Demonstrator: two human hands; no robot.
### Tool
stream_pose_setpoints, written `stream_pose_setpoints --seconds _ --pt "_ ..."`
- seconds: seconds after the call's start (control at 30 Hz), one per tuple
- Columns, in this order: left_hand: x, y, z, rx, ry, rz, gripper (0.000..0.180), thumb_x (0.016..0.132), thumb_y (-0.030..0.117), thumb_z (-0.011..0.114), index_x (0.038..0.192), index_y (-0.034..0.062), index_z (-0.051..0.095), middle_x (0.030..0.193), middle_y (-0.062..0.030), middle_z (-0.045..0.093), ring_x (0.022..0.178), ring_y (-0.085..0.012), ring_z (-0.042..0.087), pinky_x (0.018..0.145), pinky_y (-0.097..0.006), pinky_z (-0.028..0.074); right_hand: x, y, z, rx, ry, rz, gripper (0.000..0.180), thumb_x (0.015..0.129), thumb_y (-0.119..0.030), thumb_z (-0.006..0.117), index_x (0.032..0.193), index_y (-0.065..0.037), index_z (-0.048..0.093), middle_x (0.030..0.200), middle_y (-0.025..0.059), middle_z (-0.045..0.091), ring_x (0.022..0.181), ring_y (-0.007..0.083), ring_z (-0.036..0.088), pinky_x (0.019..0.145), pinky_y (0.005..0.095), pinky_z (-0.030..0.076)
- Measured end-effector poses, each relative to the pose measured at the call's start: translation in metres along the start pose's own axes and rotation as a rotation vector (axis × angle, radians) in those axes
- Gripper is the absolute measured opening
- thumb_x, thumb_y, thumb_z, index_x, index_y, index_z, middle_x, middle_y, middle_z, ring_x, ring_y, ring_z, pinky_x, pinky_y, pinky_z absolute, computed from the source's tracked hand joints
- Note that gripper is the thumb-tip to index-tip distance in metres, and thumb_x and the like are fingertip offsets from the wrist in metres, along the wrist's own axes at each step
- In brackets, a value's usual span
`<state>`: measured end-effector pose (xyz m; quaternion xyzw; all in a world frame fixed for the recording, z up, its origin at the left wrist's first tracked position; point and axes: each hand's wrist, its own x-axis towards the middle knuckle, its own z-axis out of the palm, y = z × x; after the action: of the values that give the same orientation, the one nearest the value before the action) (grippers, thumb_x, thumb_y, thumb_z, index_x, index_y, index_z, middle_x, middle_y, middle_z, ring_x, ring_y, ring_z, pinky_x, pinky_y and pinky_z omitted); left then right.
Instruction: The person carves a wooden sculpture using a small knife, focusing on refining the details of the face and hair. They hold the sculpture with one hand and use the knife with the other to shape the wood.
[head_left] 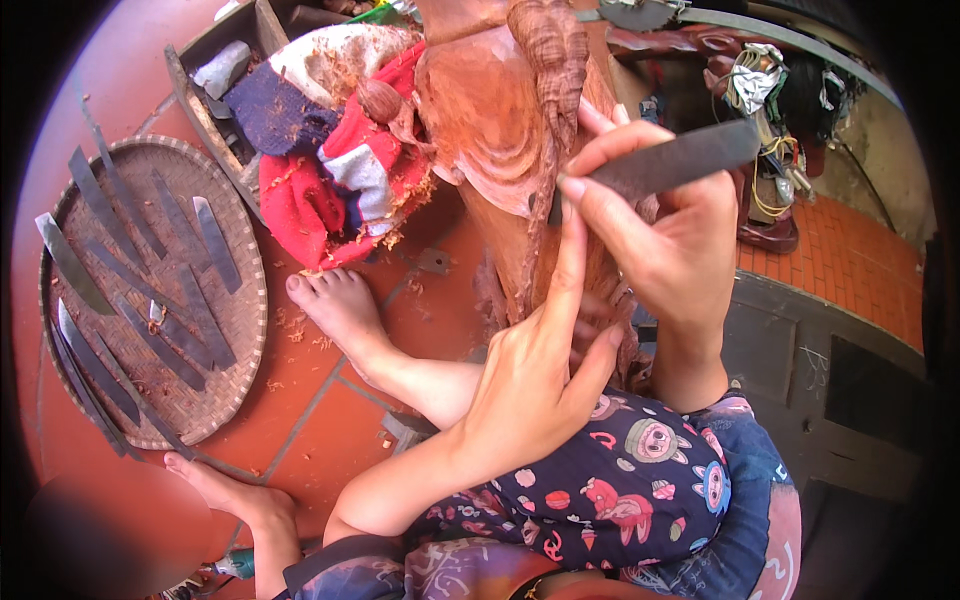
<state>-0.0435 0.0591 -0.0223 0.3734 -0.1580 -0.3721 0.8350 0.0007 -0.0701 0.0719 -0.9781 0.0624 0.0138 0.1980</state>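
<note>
- The right hand (660, 235) clamps a dark blade (680, 163) at a piece of carved wood (490, 110), as I watch from a distance; thumb and index finger close on it toward the working end.
- The left hand (525, 385) holds thumb and fingers apart, index finger stretched up to the blade's tip; I see nothing in its grip.
- The step in hand, by my reading, is a guided fine cut or scrape along the carved edge, with the left index finger steadying the tip. Whether blade meets wood I cannot tell, since fingertips crowd the spot.
- The next move, I judge, calls for a short, controlled stroke under light pressure, the guiding fingertip clear of the edge.
- The blade sits right of centre in my view. Its long axis runs aslant: the broad butt points right and slightly up, the working end left and slightly down, toward the wood.
- The wood's own length runs up and down my view.
- At left, more blades (160, 342) lie in a round woven tray (248, 312) on the tiled floor (315, 425).
</note>
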Motion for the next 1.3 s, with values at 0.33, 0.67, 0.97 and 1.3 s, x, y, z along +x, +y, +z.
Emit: stream_pose_setpoints --seconds 0.33,0.67,0.97,1.3 --pt "0.014 -0.001 0.01 0.021 -0.002 0.032 0.091 0.092 -0.005 0.055 0.157 -0.0014 -0.008 0.106 -0.0216 0.07 0.092 -0.0279 0.073 0.079 -0.033 0.056 0.01 -0.006 0.004 0.068 0.101 0.146 0.004 0.082 0.009 0.066 0.085 0.007 0.068 0.083 0.0071 0.068 0.097 0.0192 0.068 0.102 0.0404 0.049" --pt "0.022 0.005 0.004 0.109 -0.011 0.018 0.09 0.091 -0.004 0.054 0.158 0.0006 -0.005 0.102 -0.0226 0.071 0.088 -0.0314 0.073 0.075 -0.037 0.057 0.007 0.0 0.011 0.078 0.257 0.126 0.002 0.081 0.004 0.067 0.083 0.004 0.068 0.079 0.0117 0.072 0.097 0.022 0.074 0.089 0.0334 0.054" --pt "0.019 0.007 -0.003 0.112 -0.003 0.027 0.088 0.09 -0.004 0.054 0.158 -0.0003 -0.001 0.095 -0.023 0.071 0.086 -0.0326 0.074 0.074 -0.037 0.057 0.003 -0.007 0.015 0.085 0.208 0.151 0.005 0.087 0.009 0.066 0.089 0.005 0.068 0.088 0.0052 0.066 0.101 0.0175 0.066 0.107 0.0385 0.044" --pt "0.019 0.004 -0.003 0.115 0.011 0.046 0.088 0.09 -0.004 0.055 0.159 0.0015 0.001 0.091 -0.0193 0.071 0.081 -0.0301 0.074 0.074 -0.037 0.056 -0.001 -0.003 0.015 0.13 0.242 0.164 0.005 0.085 0.005 0.068 0.089 0.003 0.069 0.085 0.0092 0.07 0.106 0.0273 0.071 0.088 0.034 0.053"
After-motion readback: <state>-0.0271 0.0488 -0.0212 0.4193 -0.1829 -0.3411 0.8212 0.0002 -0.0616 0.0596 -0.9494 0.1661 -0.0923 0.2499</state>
